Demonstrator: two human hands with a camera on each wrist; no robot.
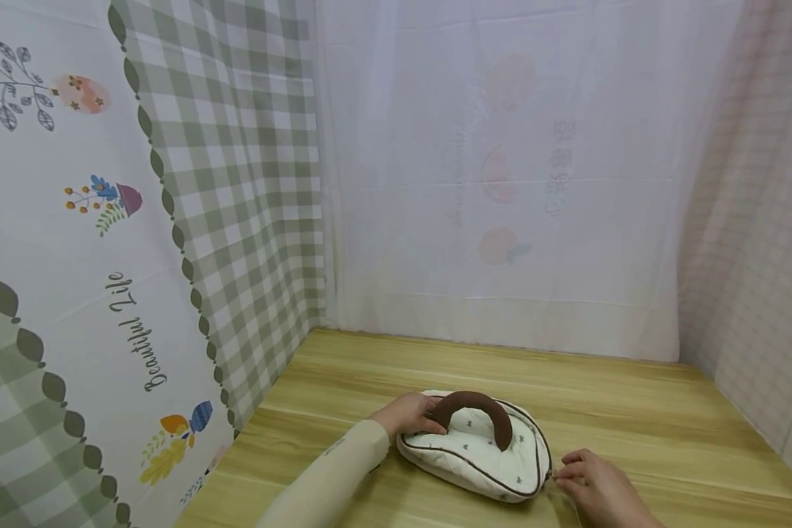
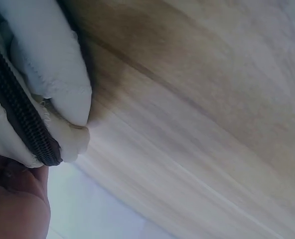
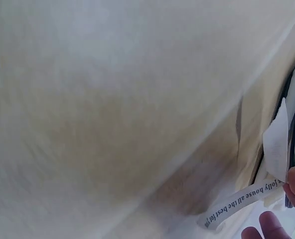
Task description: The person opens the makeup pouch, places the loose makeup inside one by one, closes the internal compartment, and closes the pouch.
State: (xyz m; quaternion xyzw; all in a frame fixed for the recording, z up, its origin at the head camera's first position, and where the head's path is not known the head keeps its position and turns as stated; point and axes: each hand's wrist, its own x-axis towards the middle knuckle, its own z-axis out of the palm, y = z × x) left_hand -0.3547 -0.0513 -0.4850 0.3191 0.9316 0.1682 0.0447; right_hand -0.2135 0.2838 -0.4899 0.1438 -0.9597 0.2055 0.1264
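A white quilted bag (image 1: 465, 458) with small dark prints, dark piping and a brown arched handle (image 1: 471, 400) lies on the wooden table. My left hand (image 1: 409, 414) grips its left part by the handle's base, thumb in front. In the left wrist view a dark zipper (image 2: 20, 102) runs along the bag's edge, close to a finger. At the bag's right end, my right hand (image 1: 597, 484) pinches a printed ribbon (image 3: 244, 199) by the zipper. A white tag (image 3: 277, 144) shows just above those fingertips. Whether they also hold the zipper pull is hidden.
The wood-grain table (image 1: 369, 359) extends around the bag. A green-checked cloth (image 1: 237, 132) hangs on the left, a white curtain (image 1: 402, 220) at the back, and a pale gridded cloth (image 1: 752, 293) on the right.
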